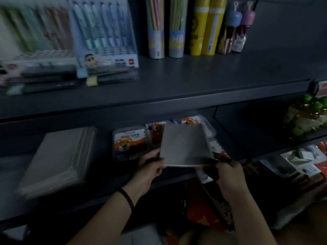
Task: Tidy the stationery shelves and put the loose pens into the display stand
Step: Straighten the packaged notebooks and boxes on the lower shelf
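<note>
Both hands hold a flat grey square pack [184,145] level in front of the middle shelf. My left hand [150,167] grips its near left corner, and my right hand [227,171] pinches its near right corner. Behind the pack lie clear boxes with an orange bear label [130,140]. On the upper shelf [194,76] stands a pen display stand [104,34] with several pastel pens, and loose dark pens [51,80] lie in front of it.
Tall tubes of pencils [156,29] and yellow tubes [207,27] stand at the back of the upper shelf. A large grey stack [56,160] lies on the middle shelf's left. Green-capped bottles [306,115] sit far right. Red packets [208,209] fill the lower shelf.
</note>
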